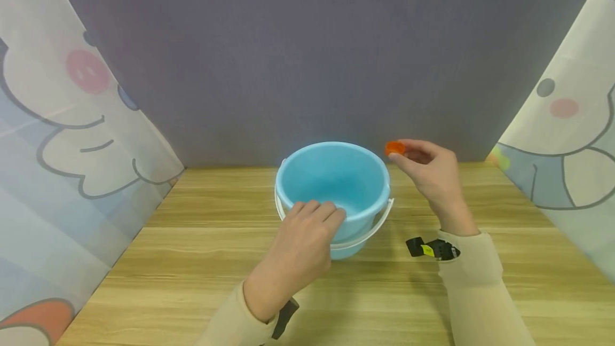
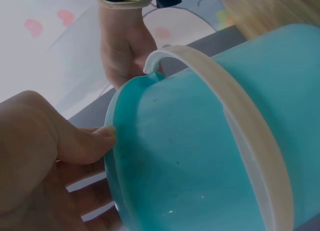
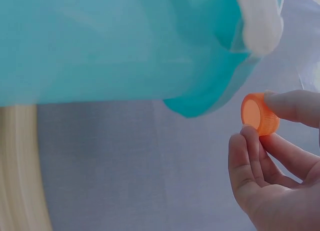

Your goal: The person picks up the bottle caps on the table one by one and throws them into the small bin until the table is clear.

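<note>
A light blue bucket [image 1: 331, 175] stands upright on the wooden table, its white handle [image 1: 361, 240] hanging down at the near side. My left hand [image 1: 307, 239] grips the near rim, thumb outside the wall and fingers over the edge, as the left wrist view also shows. To the right of the bucket, about level with its rim, my right hand [image 1: 432, 172] pinches an orange bottle cap [image 3: 260, 114] between thumb and fingertips. The cap is ribbed around its side and is apart from the bucket. Part of the bucket's inside is hidden by my left hand.
The wooden table [image 1: 192, 260] runs back to a dark grey panel [image 1: 298, 57]. Curtains with cartoon animals, the left curtain [image 1: 72, 138] and the right curtain [image 1: 572, 122], border the table. A dark strap with a small device [image 1: 432, 249] is on my right wrist.
</note>
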`<state>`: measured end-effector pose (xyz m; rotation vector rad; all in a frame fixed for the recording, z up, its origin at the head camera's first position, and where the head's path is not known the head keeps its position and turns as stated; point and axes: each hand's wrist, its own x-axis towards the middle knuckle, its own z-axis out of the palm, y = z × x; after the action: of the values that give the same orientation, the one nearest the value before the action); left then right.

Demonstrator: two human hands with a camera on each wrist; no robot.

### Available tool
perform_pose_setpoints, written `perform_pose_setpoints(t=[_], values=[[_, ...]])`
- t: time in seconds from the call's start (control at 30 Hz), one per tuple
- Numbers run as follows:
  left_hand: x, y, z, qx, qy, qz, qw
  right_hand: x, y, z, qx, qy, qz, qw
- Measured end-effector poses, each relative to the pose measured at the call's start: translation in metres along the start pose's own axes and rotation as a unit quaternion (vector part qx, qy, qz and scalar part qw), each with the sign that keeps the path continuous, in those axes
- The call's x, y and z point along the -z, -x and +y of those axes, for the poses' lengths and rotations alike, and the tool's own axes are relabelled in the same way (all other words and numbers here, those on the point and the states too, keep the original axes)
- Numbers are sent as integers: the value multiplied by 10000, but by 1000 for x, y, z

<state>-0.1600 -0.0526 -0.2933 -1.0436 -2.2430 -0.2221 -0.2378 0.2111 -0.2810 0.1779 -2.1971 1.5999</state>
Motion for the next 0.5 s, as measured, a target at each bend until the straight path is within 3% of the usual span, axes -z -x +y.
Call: perform_pose_setpoints(t=[0.5], values=[[0,0,0,21,13,-19,10000,-6,7,-14,210,-52,-116,9997]])
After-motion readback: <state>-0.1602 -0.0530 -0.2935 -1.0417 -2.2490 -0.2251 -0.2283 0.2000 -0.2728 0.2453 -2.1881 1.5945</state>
